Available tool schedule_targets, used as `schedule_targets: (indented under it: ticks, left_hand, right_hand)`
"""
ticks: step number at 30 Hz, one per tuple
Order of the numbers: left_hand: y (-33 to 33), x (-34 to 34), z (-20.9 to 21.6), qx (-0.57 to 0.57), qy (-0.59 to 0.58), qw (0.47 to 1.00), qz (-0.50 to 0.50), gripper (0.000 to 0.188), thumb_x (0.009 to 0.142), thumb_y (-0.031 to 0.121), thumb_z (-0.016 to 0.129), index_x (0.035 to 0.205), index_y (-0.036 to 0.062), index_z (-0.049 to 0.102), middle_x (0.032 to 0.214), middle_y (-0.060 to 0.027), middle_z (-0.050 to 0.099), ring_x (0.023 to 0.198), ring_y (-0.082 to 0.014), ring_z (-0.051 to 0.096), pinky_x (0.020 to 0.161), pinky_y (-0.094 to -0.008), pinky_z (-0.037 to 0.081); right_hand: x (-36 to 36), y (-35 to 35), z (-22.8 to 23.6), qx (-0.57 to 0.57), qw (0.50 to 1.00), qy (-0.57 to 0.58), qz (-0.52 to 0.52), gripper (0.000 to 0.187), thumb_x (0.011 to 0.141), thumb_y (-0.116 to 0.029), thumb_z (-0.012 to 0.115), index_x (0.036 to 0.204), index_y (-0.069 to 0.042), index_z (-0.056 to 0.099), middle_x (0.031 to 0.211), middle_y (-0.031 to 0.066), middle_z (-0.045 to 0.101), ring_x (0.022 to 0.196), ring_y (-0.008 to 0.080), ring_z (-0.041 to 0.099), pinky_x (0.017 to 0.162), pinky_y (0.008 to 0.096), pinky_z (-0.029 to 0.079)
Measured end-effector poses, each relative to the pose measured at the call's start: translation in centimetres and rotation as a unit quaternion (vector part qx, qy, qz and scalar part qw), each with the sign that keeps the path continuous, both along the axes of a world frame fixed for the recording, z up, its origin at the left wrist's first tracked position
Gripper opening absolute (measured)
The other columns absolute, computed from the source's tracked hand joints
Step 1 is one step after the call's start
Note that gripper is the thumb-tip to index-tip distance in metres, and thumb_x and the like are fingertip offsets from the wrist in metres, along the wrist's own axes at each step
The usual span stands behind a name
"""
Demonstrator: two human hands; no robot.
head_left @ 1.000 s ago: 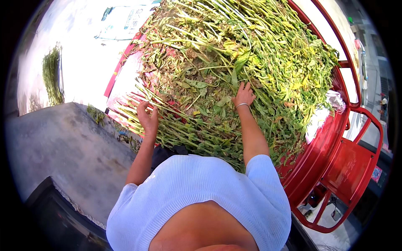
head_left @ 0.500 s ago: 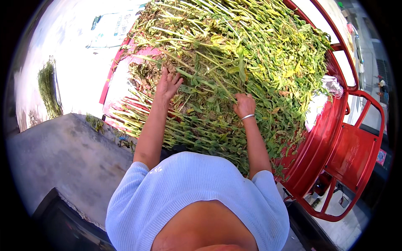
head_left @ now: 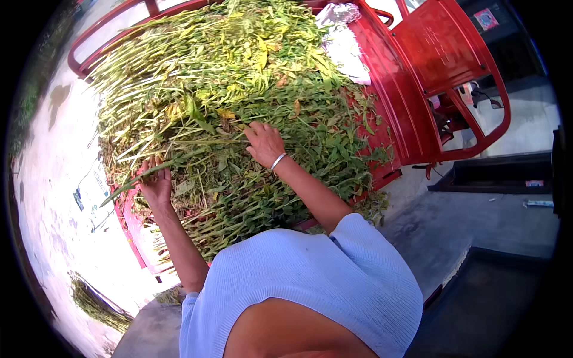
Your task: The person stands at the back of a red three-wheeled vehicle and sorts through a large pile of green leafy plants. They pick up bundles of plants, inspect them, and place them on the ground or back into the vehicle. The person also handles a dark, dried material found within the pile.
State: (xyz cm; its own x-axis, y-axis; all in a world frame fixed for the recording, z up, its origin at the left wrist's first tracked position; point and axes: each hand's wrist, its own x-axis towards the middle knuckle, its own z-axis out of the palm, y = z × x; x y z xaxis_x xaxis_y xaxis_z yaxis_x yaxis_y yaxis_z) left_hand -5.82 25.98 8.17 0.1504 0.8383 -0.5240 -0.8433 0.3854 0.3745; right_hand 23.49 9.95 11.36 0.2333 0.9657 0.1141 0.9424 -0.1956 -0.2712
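A thick layer of cut green stalks (head_left: 239,77) with leaves, some yellowing, covers the red cargo bed in front of me. My left hand (head_left: 156,186) is at the bed's left side, palm up, a long green stalk (head_left: 126,185) lying across its fingers and jutting out past the edge. The fingers appear loosely bent round that stalk. Over the middle of the pile is my right hand (head_left: 265,144), wearing a silver bracelet (head_left: 279,160). Its fingers are apart and reach left among the stalks, beside the ends of a few pale stems.
A red metal frame with a panel (head_left: 439,45) rises at the right. A white sack (head_left: 346,51) rests on the bed's far right. A sheaf of stalks (head_left: 98,304) lies on the pale ground at lower left. A dark trough (head_left: 483,304) sits at lower right.
My view has turned toward the right. The left hand has taken a stalk and swung it out over the bed's left edge. My right hand has loosened from a closed grip.
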Motion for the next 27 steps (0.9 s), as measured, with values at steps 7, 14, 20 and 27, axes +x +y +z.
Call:
schedule_targets:
  ticks: [7, 14, 20, 27]
  left_hand:
    - [2.2, -4.5, -4.0, -0.07, -0.006, 0.997, 0.014, 0.019, 0.091, 0.006, 0.042, 0.093, -0.0084, 0.053, 0.092, -0.0177, 0.06, 0.089, -0.0268, 0.059, 0.086, -0.0451, 0.051]
    - [-2.3, -1.9, 0.3, -0.007, 0.315, 0.949, -0.011, 0.037, 0.094, 0.02, 0.04, 0.113, -0.009, 0.051, 0.108, -0.0243, 0.056, 0.106, -0.0336, 0.055, 0.091, -0.0345, 0.05]
    - [-9.9, 1.1, 2.1, 0.215, 0.551, 0.802, -0.084, 0.041, 0.09, 0.024, 0.047, 0.117, -0.0066, 0.048, 0.106, -0.0222, 0.057, 0.1, -0.0303, 0.057, 0.082, -0.0336, 0.052]
    - [-20.9, 6.9, 3.4, 0.415, 0.639, 0.617, -0.199, 0.048, 0.087, 0.028, 0.056, 0.121, -0.0038, 0.045, 0.103, -0.0198, 0.058, 0.094, -0.0265, 0.059, 0.071, -0.0326, 0.054]
  right_hand:
    - [-2.9, -14.6, 0.1, 0.0, 0.982, 0.172, -0.082, 0.028, 0.071, -0.02, 0.066, 0.091, -0.005, 0.054, 0.089, 0.0133, 0.051, 0.081, 0.031, 0.055, 0.067, 0.0443, 0.046]
    - [-7.4, -43.4, -3.2, -0.043, 0.874, 0.179, -0.45, 0.027, 0.069, -0.022, 0.065, 0.087, -0.003, 0.058, 0.086, 0.0172, 0.057, 0.086, 0.035, 0.057, 0.073, 0.0433, 0.048]
    - [-11.1, -63.1, -2.1, -0.013, 0.695, 0.112, -0.71, 0.029, 0.069, -0.023, 0.067, 0.091, -0.005, 0.06, 0.09, 0.0159, 0.059, 0.088, 0.0324, 0.057, 0.076, 0.0421, 0.047]
    - [-5.3, -78.3, 2.0, 0.145, 0.568, -0.112, -0.802, 0.028, 0.069, -0.015, 0.067, 0.093, -0.004, 0.06, 0.093, 0.015, 0.059, 0.088, 0.0329, 0.056, 0.076, 0.0398, 0.046]
